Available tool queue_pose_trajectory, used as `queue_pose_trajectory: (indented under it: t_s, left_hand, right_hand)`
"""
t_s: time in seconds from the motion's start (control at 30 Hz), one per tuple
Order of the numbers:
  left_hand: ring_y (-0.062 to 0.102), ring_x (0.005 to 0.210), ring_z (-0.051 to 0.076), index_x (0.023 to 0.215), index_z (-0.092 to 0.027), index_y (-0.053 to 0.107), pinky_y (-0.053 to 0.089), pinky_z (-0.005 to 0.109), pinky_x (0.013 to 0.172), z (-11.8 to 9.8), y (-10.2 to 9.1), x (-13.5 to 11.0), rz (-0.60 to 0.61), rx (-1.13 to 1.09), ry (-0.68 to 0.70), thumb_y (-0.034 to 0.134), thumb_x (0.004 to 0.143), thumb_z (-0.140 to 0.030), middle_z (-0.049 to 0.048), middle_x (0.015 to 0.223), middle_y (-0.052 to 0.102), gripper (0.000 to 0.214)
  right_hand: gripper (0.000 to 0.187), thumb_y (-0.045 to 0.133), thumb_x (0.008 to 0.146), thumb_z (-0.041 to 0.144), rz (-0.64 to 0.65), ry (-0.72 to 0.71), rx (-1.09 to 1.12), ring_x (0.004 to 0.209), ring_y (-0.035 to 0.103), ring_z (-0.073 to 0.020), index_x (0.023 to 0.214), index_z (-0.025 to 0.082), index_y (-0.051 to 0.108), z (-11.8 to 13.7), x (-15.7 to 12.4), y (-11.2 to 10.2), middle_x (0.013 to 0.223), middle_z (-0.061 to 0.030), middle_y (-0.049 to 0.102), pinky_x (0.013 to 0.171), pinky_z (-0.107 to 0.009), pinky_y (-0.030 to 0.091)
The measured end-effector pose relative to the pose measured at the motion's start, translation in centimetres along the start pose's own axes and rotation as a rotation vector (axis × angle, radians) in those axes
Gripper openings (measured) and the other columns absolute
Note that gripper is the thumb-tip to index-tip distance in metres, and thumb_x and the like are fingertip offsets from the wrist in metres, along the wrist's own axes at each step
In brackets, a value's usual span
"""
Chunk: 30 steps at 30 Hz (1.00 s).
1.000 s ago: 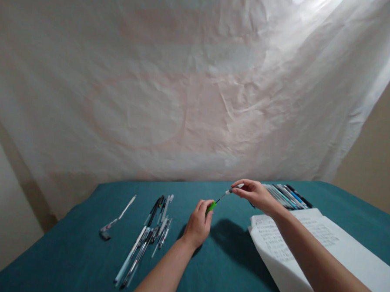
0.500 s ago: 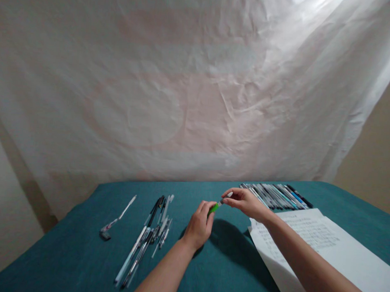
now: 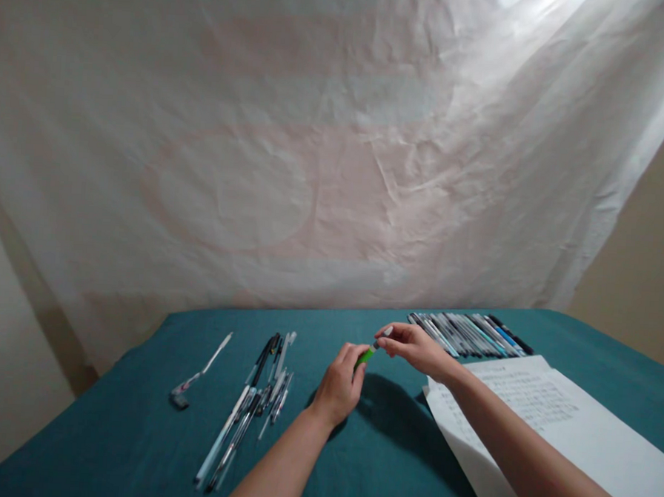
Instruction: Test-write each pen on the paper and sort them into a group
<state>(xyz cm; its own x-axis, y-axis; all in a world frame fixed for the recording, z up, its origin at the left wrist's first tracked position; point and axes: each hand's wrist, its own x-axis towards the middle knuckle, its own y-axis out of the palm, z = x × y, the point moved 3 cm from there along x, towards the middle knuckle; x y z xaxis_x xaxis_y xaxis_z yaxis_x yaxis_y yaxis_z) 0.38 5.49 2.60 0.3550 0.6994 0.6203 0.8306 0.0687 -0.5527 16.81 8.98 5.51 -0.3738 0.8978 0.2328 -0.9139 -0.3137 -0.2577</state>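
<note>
A short green pen (image 3: 366,355) with a grey and white end is held between both hands, tilted up to the right above the table. My left hand (image 3: 340,382) is closed around its green body. The thumb and fingers of my right hand (image 3: 414,346) pinch the grey part at the upper end, and the white tip pokes out past them. Whether the grey part is a cap or a grip is too small to tell.
The table wears a dark green cloth (image 3: 122,430). Left of my hands lies a loose pile of pens (image 3: 239,418); farther left are a white stick (image 3: 216,354) and a small dark piece (image 3: 179,399). Aligned pens (image 3: 472,335) lie back right, with handwritten paper (image 3: 567,431) under my right forearm.
My right hand has shifted very slightly at the pen's upper end, and its white tip shows more clearly. My left hand has hardly moved; the things on the table stay put.
</note>
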Motion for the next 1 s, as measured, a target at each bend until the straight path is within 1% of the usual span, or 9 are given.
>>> queue_pose_trajectory:
  t_s: [0.27,0.4,0.57,0.77,0.83,0.9,0.97,1.0]
  left_hand:
    - [0.050,0.095,0.018,0.115,-0.021,0.047,0.042,0.034,0.085,0.2,0.1,-0.1,-0.001,-0.004,0.007,0.038,0.085,-0.011,0.0063,0.101,0.053,0.033]
    - [0.050,0.094,0.018,0.114,-0.022,0.047,0.042,0.034,0.084,0.3,0.1,-0.1,0.005,0.017,0.007,0.039,0.085,-0.011,0.0059,0.100,0.053,0.033]
    - [0.051,0.093,0.017,0.114,-0.023,0.048,0.042,0.032,0.084,0.5,0.1,-0.1,0.013,0.050,0.004,0.040,0.084,-0.010,0.0056,0.101,0.053,0.034]
    - [0.051,0.092,0.016,0.116,-0.024,0.048,0.042,0.031,0.083,0.6,0.1,-0.1,0.026,0.065,0.000,0.039,0.085,-0.010,0.0048,0.100,0.052,0.035]
    - [0.051,0.092,0.016,0.115,-0.024,0.048,0.042,0.031,0.084,0.6,0.1,-0.1,0.022,0.059,0.002,0.039,0.085,-0.009,0.0048,0.100,0.052,0.035]
    - [0.051,0.093,0.016,0.115,-0.024,0.048,0.042,0.031,0.084,0.6,0.1,0.0,0.007,0.047,0.002,0.039,0.084,-0.009,0.0049,0.101,0.052,0.036]
    - [0.051,0.095,0.016,0.115,-0.024,0.048,0.042,0.032,0.085,0.6,0.0,0.0,-0.015,0.037,0.001,0.039,0.084,-0.009,0.0050,0.102,0.053,0.035]
    - [0.050,0.096,0.017,0.115,-0.024,0.048,0.041,0.032,0.086,0.6,0.0,0.1,-0.025,0.035,-0.002,0.039,0.085,-0.009,0.0049,0.102,0.053,0.035]
  right_hand:
    - [0.035,0.060,0.069,0.048,-0.037,-0.001,-0.063,0.054,0.050,-0.0101,0.075,0.015,0.057,-1.1,0.2,0.1,0.061,0.0011,0.055,0.053,-0.022,0.041]
    - [0.035,0.059,0.069,0.050,-0.057,-0.001,-0.092,0.052,0.049,-0.0101,0.073,0.015,0.056,-1.1,0.2,0.2,0.058,0.0017,0.054,0.051,-0.021,0.040]
    - [0.036,0.056,0.071,0.051,-0.097,0.004,-0.148,0.049,0.049,-0.0102,0.065,0.016,0.054,-1.1,0.0,0.2,0.053,0.0022,0.052,0.047,-0.020,0.038]
    - [0.044,0.050,0.074,0.056,-0.133,0.055,-0.214,0.045,0.047,-0.0101,0.068,0.013,0.062,-1.4,0.0,0.3,0.048,0.0015,0.051,0.043,-0.021,0.035]
    - [0.050,0.047,0.075,0.059,-0.112,0.091,-0.208,0.043,0.047,-0.0097,0.067,0.012,0.063,-1.6,0.1,0.3,0.047,0.0007,0.051,0.043,-0.021,0.036]
    - [0.054,0.043,0.076,0.060,-0.053,0.125,-0.170,0.045,0.049,-0.0096,0.066,0.011,0.063,-1.7,0.1,0.3,0.050,-0.0009,0.053,0.045,-0.021,0.038]
    - [0.054,0.043,0.077,0.060,-0.002,0.129,-0.108,0.048,0.051,-0.0098,0.072,0.011,0.064,-1.5,0.0,0.1,0.058,-0.0031,0.058,0.047,-0.022,0.041]
    - [0.051,0.044,0.077,0.058,0.010,0.117,-0.068,0.051,0.052,-0.0100,0.078,0.011,0.064,-1.2,-0.1,0.0,0.066,-0.0044,0.060,0.048,-0.022,0.042]
